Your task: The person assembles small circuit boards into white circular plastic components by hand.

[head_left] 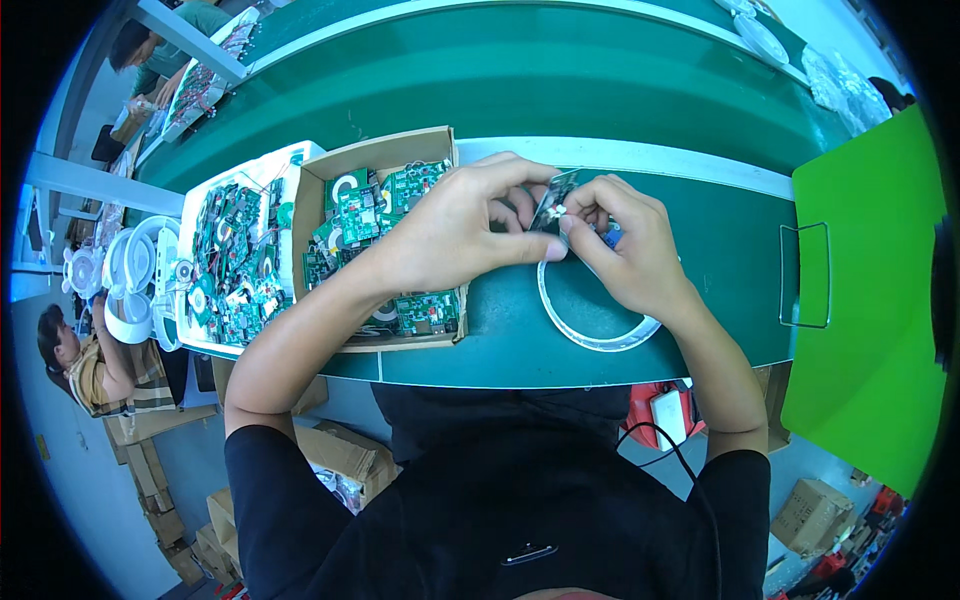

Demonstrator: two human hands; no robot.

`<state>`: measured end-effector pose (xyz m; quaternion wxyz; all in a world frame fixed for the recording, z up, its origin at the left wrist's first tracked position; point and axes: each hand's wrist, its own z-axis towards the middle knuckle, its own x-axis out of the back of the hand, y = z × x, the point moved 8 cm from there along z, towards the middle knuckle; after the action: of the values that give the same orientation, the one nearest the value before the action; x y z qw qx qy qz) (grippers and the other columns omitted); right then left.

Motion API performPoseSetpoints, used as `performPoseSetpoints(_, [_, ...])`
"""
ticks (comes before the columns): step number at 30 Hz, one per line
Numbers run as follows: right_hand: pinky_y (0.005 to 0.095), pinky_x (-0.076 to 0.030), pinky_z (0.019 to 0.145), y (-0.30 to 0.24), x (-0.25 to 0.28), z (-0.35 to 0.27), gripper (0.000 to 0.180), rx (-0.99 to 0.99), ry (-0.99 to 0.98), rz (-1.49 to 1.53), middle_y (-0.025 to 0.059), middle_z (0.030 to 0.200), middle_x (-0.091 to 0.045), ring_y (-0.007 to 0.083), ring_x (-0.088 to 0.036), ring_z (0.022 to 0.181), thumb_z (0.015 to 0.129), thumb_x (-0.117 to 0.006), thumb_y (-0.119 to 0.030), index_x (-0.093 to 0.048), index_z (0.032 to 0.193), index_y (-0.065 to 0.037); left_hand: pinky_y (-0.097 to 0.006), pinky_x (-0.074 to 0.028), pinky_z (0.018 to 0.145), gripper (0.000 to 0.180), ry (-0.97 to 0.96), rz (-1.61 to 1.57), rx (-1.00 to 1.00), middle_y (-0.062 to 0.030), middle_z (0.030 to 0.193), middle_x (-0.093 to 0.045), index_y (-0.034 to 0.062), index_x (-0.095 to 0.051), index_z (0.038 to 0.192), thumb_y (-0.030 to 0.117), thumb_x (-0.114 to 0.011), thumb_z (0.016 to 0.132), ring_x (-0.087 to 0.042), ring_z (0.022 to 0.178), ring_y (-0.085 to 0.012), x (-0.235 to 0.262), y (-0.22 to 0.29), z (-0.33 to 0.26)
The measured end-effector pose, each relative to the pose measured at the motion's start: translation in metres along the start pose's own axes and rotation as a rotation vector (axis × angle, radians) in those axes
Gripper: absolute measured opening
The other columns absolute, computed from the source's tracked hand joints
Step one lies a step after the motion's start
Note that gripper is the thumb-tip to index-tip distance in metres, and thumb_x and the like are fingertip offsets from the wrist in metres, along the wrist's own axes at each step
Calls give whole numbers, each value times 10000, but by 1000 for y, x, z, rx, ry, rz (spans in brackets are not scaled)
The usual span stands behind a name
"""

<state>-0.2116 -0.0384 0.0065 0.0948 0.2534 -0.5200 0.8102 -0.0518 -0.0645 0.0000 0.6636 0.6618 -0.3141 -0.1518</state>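
My left hand (470, 215) grips a small circuit board (552, 198) by its edge, thumb below and fingers above, and holds it tilted over the bench. My right hand (632, 245) is closed in a pinch at a small white connector (556, 213) on the board's face. Something blue (612, 235) shows under the right hand's fingers, mostly hidden. Below both hands a white ring-shaped frame (590, 338) lies on the green bench, its far part covered by the hands.
Left of my hands stands a cardboard box (455, 335) of green circuit boards. Beside it a white tray (310, 150) holds more boards. White round housings (140, 265) are stacked farther left. A bright green panel (870, 300) stands at right. Two people work at left.
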Motion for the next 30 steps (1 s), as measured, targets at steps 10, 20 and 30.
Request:
performPoseSetpoints(10, [306, -535, 675, 7, 4, -1, 102, -27, 51, 39, 94, 884, -721, 166, -683, 740, 950, -759, -66, -711, 1015, -4, -305, -491, 699, 338, 49, 453, -280, -100, 912, -583, -50, -702, 1287, 21, -706, 956, -583, 780, -158, -1, 23, 0])
performPoseSetpoints(20, [298, -566, 672, 0, 7, -5, 187, 107, 145, -55, 99, 895, -745, 159, -737, 769, 902, -799, 3, -714, 1068, 6, -315, -483, 595, 273, 162, 467, -238, -115, 790, -616, -72, -747, 1170, 64, -699, 938, -581, 620, -143, 8, 21, 0])
performPoseSetpoints(30, [307, -555, 658, 4, 6, -3, 163, 34, 81, -18, 92, 891, -742, 157, -715, 749, 924, -774, -5, -692, 1064, -1, -314, -498, 592, 253, 159, 482, -251, -124, 759, -638, -81, -756, 1130, 58, -702, 926, -596, 603, -140, 8, 22, 0])
